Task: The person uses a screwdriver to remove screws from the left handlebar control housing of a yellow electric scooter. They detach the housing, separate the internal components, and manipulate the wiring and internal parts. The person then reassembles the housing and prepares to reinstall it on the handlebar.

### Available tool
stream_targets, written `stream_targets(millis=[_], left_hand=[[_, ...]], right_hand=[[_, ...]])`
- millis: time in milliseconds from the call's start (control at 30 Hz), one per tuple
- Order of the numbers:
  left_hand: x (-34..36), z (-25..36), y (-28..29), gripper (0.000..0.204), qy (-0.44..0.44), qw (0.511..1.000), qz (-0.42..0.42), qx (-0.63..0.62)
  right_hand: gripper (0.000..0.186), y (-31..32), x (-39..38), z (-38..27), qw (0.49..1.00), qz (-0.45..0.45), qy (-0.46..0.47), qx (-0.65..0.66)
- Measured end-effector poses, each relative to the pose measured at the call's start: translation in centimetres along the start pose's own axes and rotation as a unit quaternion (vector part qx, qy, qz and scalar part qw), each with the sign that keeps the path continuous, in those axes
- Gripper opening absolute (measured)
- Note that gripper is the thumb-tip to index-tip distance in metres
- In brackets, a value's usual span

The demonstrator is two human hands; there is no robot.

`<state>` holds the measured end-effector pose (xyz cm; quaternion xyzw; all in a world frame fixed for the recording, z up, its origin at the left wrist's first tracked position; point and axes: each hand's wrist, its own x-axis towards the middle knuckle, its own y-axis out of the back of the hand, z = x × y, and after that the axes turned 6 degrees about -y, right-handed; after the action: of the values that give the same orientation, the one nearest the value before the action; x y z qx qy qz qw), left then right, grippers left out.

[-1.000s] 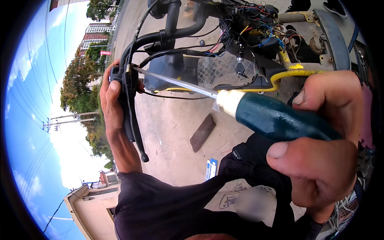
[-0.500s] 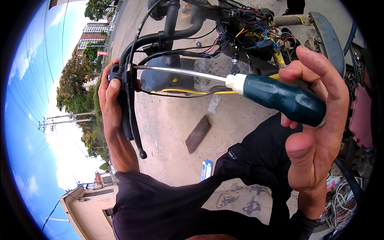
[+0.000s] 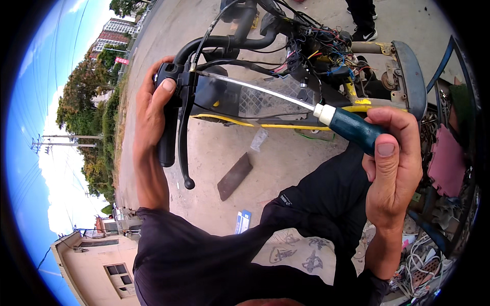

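Observation:
My left hand (image 3: 154, 107) is wrapped round the black handlebar grip (image 3: 167, 150) and switch housing, beside the brake lever (image 3: 184, 145). My right hand (image 3: 391, 173) holds a screwdriver (image 3: 351, 126) by its dark green handle with a white collar. Its long metal shaft reaches left to the lever's clamp (image 3: 190, 79), where the tip rests. Behind the shaft is the stripped scooter, with a bundle of bare coloured wires (image 3: 326, 56), a black ignition switch with key (image 3: 303, 89) and a yellow-edged footboard (image 3: 263, 95).
A dark flat plate (image 3: 235, 176), a clear plastic bag (image 3: 259, 139) and a blue-white packet (image 3: 242, 222) lie on the concrete. A person's legs (image 3: 363, 18) stand at the top. A pink mat (image 3: 445, 160) and tangled cables (image 3: 418, 270) are at the right. A road and buildings are at left.
My right fingers spread along the handle, then curled round it again. The screwdriver and hand sit smaller, farther from the camera. The whole scene has shifted slightly.

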<state>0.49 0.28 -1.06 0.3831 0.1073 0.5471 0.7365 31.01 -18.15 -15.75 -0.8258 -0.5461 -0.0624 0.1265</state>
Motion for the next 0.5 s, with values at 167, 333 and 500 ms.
stream_targets(millis=[167,333,500], left_hand=[[0.0,-0.1,0.2,0.068,0.005,1.000,-0.001,-0.006],[0.2,0.1,-0.4,0.070,0.003,1.000,0.005,-0.004],[0.2,-0.1,-0.5,0.065,0.009,0.999,-0.005,-0.043]], right_hand=[[0.026,0.0,1.7,-0.5,0.936,-0.052,0.326,-0.120],[0.044,-0.8,0.3,-0.7,0.995,0.025,0.095,0.005],[0.028,0.3,0.2,-0.7,0.990,-0.016,0.084,-0.110]])
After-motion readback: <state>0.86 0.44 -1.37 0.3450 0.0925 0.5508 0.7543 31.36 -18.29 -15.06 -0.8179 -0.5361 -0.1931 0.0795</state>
